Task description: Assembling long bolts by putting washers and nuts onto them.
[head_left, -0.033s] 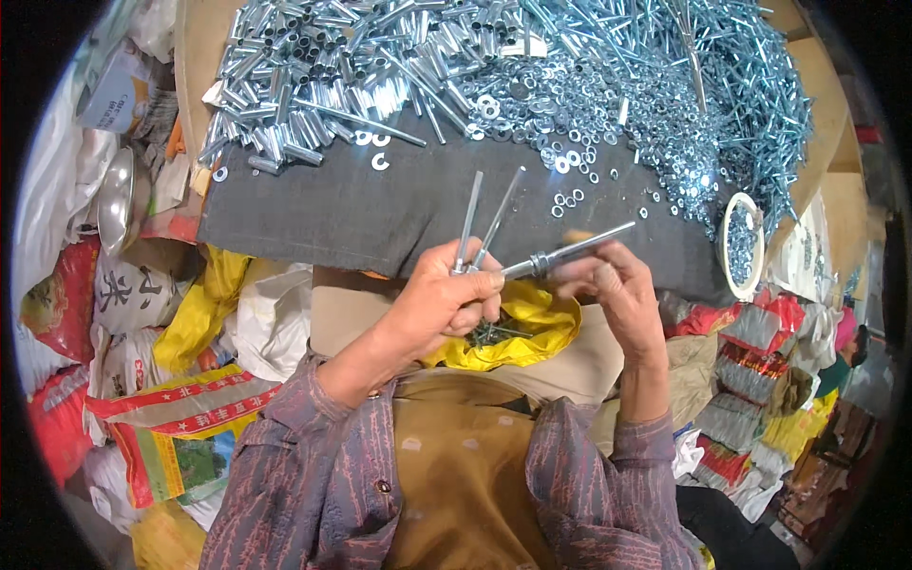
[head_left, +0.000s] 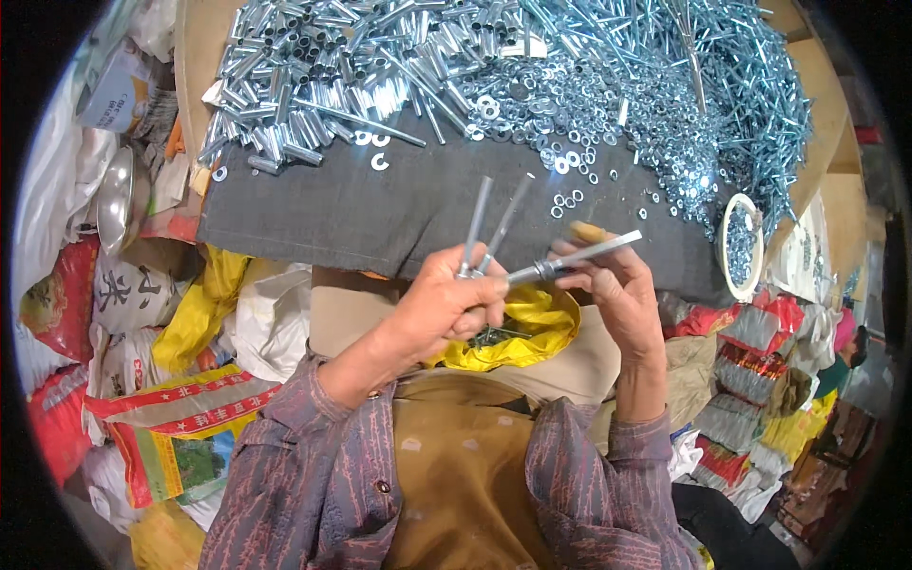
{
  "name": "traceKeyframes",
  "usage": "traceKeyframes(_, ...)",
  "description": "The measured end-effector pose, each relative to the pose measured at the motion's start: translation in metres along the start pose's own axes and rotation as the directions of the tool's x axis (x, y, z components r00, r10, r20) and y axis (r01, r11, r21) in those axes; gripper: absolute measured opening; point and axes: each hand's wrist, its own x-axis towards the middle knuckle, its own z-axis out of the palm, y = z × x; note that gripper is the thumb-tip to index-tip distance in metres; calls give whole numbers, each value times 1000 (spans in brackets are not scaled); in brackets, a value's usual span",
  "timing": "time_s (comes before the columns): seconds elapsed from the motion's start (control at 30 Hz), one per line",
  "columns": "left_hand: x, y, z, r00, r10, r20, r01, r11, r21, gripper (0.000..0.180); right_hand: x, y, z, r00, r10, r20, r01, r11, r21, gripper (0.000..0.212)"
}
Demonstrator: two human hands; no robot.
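My left hand [head_left: 446, 302] is closed around several metal bolts. Two of them stick up between its fingers, slanting away toward the table. A third bolt [head_left: 597, 249] points right from the thumb and forefinger, with a nut and washer [head_left: 546, 270] on its shaft. Around that bolt's right part are the fingers of my right hand [head_left: 622, 299], somewhat smeared by motion; one fingertip wears an orange-brown cover [head_left: 591, 231]. Under my hands a yellow bag [head_left: 543, 328] in my lap holds more thin metal pieces, partly hidden by my left hand.
A dark cloth [head_left: 313, 209] covers the table's near part. On it lie piles of metal sleeves [head_left: 313, 95], washers [head_left: 560, 114] and thin bolts [head_left: 760, 114]. An oval white-rimmed container [head_left: 728, 256] of small parts stands right. Stuffed sacks [head_left: 180, 399] crowd both sides; a metal bowl [head_left: 116, 199] is left.
The bolts' tips have shifted slightly right and down. My right hand's fingers have moved around the bolt, and the covered fingertip now shows more plainly.
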Motion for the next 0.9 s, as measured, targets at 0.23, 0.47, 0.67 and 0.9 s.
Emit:
traceKeyframes(0.23, -1, -23, 12, 826, 561, 56, -391, 499, 773, 12, -6, 16, 21, 991, 102, -83, -111, 988, -107, 15)
traceKeyframes(0.47, -5, -10, 2, 883, 451, 130, -399, 578, 712, 13, -12, 4, 9, 998, 53, -19, -56, 974, -221, 16)
traceKeyframes(0.67, -12, 4, 1, 992, -44, 119, 38, 998, 54, 35, 33, -25, -1, 982, -184, 32, 153, 697, -700, 30)
traceKeyframes(0.9, -8, 3, 9, 993, -24, 117, 10, 993, 115, 33, 105, -7, -9, 810, -541, 227, 283, 23, -959, 18)
